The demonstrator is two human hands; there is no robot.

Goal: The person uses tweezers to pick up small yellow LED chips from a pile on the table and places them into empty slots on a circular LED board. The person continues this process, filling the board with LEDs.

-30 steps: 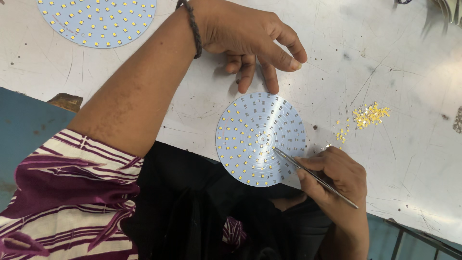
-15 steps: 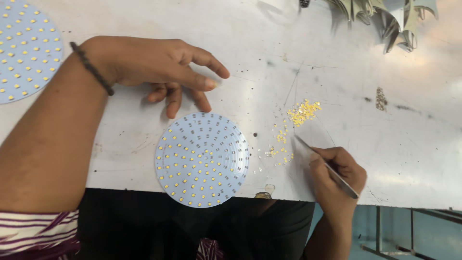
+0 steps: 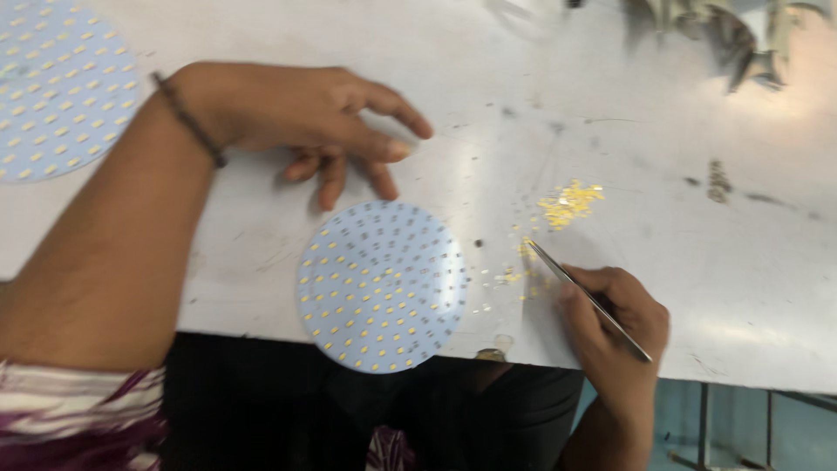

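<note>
Nearest, at the table (image 3: pixel 261 253) edge: right hand (image 3: pixel 615 327) closed around slim metal tweezers (image 3: pixel 588 299), held like a pen, tips angled up and left into the loose yellow LED chips (image 3: pixel 523 262) strewn just right of the board. Cannot tell whether the tweezer tips are pinched on a chip or apart; too small and blurred.

Just left of that: round white LED board (image 3: pixel 382 283), flat, overhanging the near edge a little, its lower-left part filled with yellow chips, the upper right mostly bare pads.

Looks like the picking-up part of chip placing. A lift from here calls for a light squeeze on one chip only, then a steady carry to a bare pad.

Further back: small heap of chips (image 3: pixel 568 202). Left hand (image 3: pixel 305 118) spread loosely, fingertips on the table just beyond the board, holding nothing. Far left: second, fuller board (image 3: pixel 52 87).

Against one second ago: tweezer tips off the board's right side and over at the loose chips; left hand placed as before.
</note>
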